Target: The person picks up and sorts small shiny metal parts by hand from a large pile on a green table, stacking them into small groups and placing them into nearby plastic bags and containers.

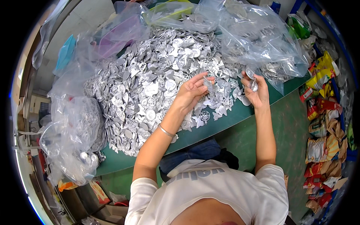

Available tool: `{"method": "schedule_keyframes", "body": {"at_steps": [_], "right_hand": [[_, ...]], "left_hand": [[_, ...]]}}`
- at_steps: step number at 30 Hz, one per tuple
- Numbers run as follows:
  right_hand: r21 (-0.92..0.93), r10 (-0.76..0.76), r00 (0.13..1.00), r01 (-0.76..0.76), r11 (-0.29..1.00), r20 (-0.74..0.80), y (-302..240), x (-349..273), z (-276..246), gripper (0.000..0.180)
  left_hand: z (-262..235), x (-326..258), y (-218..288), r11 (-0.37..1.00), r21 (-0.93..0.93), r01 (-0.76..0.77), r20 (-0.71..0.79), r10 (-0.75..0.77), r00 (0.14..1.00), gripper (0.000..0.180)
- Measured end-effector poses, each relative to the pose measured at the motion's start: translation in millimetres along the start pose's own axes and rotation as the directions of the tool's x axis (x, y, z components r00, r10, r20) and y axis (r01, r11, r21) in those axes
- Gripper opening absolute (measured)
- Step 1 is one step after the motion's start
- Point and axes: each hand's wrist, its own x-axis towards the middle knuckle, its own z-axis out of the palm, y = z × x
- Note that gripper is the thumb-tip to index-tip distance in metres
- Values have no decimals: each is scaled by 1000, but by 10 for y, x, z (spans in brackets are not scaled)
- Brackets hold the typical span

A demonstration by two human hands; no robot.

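Note:
A wide heap of small flat silver-coloured metal pieces (pixel 150 88), some round, some openwork, covers much of the green table. Over its right part, my left hand (pixel 190 92) pinches a silver metal piece (pixel 209 87) between thumb and fingers, with other fingers stretched. At the heap's right edge, my right hand (pixel 258 93) is closed on small silver metal pieces (pixel 254 85), palm partly turned up. Their exact shape is too small to make out. A few loose pieces lie on the table just left of the right hand.
Clear plastic bags of metal pieces stand at the left (pixel 77 127) and far right (pixel 262 33). Purple (pixel 122 35) and yellow-green (pixel 170 10) plastic containers sit at the back. The green table's (pixel 240 113) front edge runs before me. Colourful packages (pixel 318 144) line the right side.

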Motion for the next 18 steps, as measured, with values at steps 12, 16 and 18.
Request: {"method": "schedule_keyframes", "body": {"at_steps": [12, 16, 18], "right_hand": [[-6, 29, 980, -31, 999, -197, 102, -83, 105, 23], [-57, 87, 994, -91, 994, -60, 140, -154, 144, 31], [-132, 72, 997, -74, 988, -17, 161, -187, 152, 32]], "left_hand": [[-42, -173, 2, 562, 826, -41, -31, 117, 993, 42], [51, -259, 4, 281, 956, -91, 72, 77, 994, 35], [-48, -260, -92, 187, 966, -180, 145, 183, 972, 28]]}}
